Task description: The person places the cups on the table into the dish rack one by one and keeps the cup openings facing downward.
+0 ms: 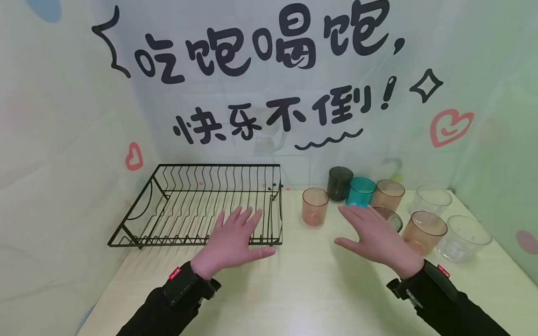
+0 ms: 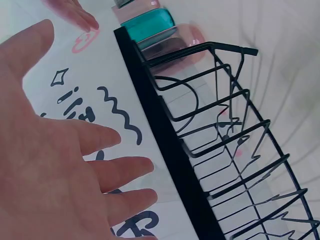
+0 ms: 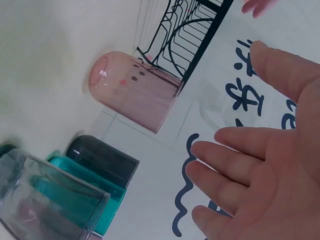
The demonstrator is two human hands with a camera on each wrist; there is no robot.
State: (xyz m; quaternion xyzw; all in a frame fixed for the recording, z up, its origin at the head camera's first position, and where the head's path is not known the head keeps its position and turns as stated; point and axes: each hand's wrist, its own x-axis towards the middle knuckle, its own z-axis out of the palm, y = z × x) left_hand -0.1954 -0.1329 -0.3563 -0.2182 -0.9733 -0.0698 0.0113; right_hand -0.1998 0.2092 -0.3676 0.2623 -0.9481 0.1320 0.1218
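My left hand (image 1: 231, 243) hovers with spread fingers over the near edge of a black wire dish rack (image 1: 210, 241), holding nothing. In the left wrist view its palm and straight fingers show beside the rack's dark rail (image 2: 165, 140). My right hand (image 1: 376, 238) is likewise outstretched and bare, in front of a group of cups. A pink cup (image 1: 315, 207) stands by itself between the rack and the group. Behind the right hand are a black cup (image 1: 339, 184), a teal cup (image 1: 360, 192) and another pink cup (image 1: 387, 195); the hand partly hides a grey cup (image 1: 388, 218).
On the right are an amber-pink cup (image 1: 424, 233) and two clear glasses (image 1: 464, 238) (image 1: 430, 199), near the table's right edge. A printed cloth backdrop (image 1: 269, 84) with dark lettering rises behind the pale table (image 1: 294, 289) and along both sides.
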